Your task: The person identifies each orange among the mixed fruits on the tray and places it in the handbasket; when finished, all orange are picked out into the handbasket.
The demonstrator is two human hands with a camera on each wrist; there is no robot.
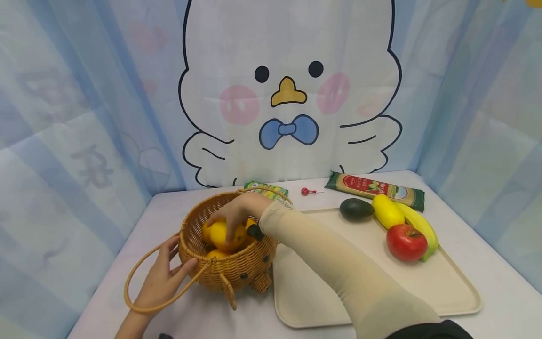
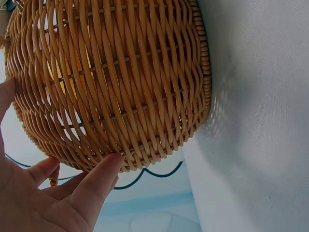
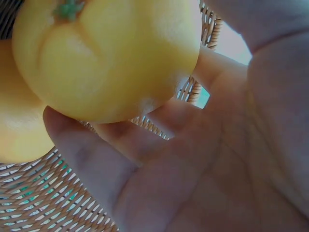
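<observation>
A round wicker basket (image 1: 237, 268) with animal-like features stands left of the tray, holding several orange-coloured fruits. My right hand (image 1: 237, 212) reaches down into it from above and grips an orange (image 3: 106, 58) with a small green stem end. Another orange (image 3: 19, 106) lies beside it, close to a fingertip. My left hand (image 1: 163, 278) rests against the basket's outer left side, its thumb and fingers spread and fairly straight on the weave (image 2: 111, 87). One looped basket handle (image 1: 131, 282) lies across my left wrist; the other leans toward the back.
A beige tray (image 1: 313, 292) at right bears a red apple (image 1: 406, 242), a banana (image 1: 423, 230), a lemon (image 1: 387, 212) and an avocado (image 1: 355, 209). Behind are a pasta packet (image 1: 377, 188), a lollipop (image 1: 306, 191) and a green packet (image 1: 267, 189). Curtains surround the table.
</observation>
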